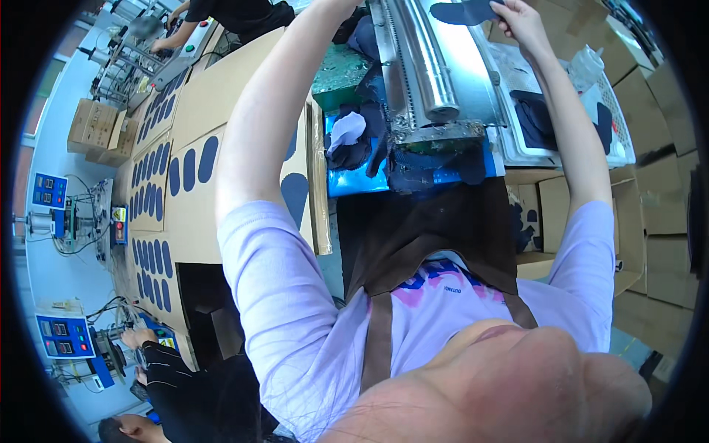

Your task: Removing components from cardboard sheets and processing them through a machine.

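Note:
At the top right, my right hand [521, 23] pinches the end of a dark, flat, rounded oblong fabric piece [464, 12]. The piece is held over the metal bed of a roller machine [428, 66], which has a shiny steel cylinder. My left arm reaches up to the top edge, left of the machine, and only part of my left hand [341, 4] shows there. Its fingers are cut off by the frame. Dark scraps and a crumpled pale cloth [348, 129] lie beside the machine, on its left.
A white perforated basket [626, 140] with dark pieces stands right of the machine. Below it is an open cardboard box [628, 221]. Rows of dark oblong pieces [190, 170] lie on cardboard at the left. Two other people [199, 399] work near presses on the left.

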`<state>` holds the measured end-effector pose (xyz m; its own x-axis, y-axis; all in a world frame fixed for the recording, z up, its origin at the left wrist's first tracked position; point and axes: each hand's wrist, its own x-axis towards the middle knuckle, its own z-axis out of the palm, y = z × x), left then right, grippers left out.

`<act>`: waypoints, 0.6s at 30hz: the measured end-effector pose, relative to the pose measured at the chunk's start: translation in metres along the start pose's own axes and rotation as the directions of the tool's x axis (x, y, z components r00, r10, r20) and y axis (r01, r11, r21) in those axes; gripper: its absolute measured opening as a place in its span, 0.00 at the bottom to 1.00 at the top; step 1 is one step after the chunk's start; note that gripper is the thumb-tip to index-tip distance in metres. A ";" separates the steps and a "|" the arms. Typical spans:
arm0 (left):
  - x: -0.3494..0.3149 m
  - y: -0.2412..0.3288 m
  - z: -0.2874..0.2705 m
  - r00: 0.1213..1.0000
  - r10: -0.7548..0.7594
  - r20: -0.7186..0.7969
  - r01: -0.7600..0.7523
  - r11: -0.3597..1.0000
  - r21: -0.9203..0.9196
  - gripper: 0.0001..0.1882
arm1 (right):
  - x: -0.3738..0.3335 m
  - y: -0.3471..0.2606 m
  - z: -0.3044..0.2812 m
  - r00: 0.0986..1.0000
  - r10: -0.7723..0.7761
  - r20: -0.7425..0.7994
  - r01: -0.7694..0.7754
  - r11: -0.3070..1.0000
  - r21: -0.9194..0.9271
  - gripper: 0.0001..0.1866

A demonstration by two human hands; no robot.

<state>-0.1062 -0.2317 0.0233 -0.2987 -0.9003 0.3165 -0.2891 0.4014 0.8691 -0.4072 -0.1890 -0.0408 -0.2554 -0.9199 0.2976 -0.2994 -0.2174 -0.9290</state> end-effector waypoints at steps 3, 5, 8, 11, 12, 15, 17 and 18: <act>0.003 -0.040 -0.020 0.999 0.021 0.035 -0.021 1.000 -0.005 0.08 | 0.017 0.015 0.010 0.996 0.054 0.067 -0.056 0.998 0.019 0.07; 0.003 -0.045 -0.007 1.000 0.008 0.030 -0.009 1.000 0.029 0.08 | 0.037 0.038 -0.006 0.992 0.042 0.116 -0.040 0.999 -0.018 0.07; -0.002 -0.056 -0.003 0.999 -0.040 0.032 0.038 0.998 0.048 0.09 | 0.038 0.042 0.004 0.986 -0.001 0.169 0.009 0.999 -0.042 0.07; -0.003 -0.064 0.000 0.999 -0.038 0.031 0.035 0.996 0.087 0.10 | 0.044 0.042 0.011 0.988 -0.048 0.144 0.067 0.989 -0.131 0.11; -0.001 -0.066 0.003 0.999 0.010 0.047 -0.015 0.993 0.115 0.10 | 0.048 0.043 0.010 0.990 -0.064 0.125 0.090 0.972 -0.218 0.12; -0.003 -0.071 0.002 0.999 0.016 0.041 -0.020 0.994 0.112 0.12 | 0.048 0.035 0.022 0.973 -0.127 0.193 0.177 0.947 -0.269 0.14; 0.005 -0.074 0.009 0.998 0.051 0.049 -0.055 0.993 0.101 0.14 | 0.057 0.045 0.021 0.956 -0.199 0.215 0.251 0.935 -0.251 0.14; 0.006 -0.076 0.009 0.998 0.046 0.035 -0.049 0.994 0.100 0.14 | 0.057 0.043 0.028 0.935 -0.265 0.234 0.317 0.923 -0.220 0.14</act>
<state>-0.0945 -0.2660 -0.0442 -0.3430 -0.8747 0.3424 -0.3637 0.4597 0.8102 -0.4086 -0.2600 -0.0698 0.0553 -0.8792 0.4733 -0.5597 -0.4198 -0.7145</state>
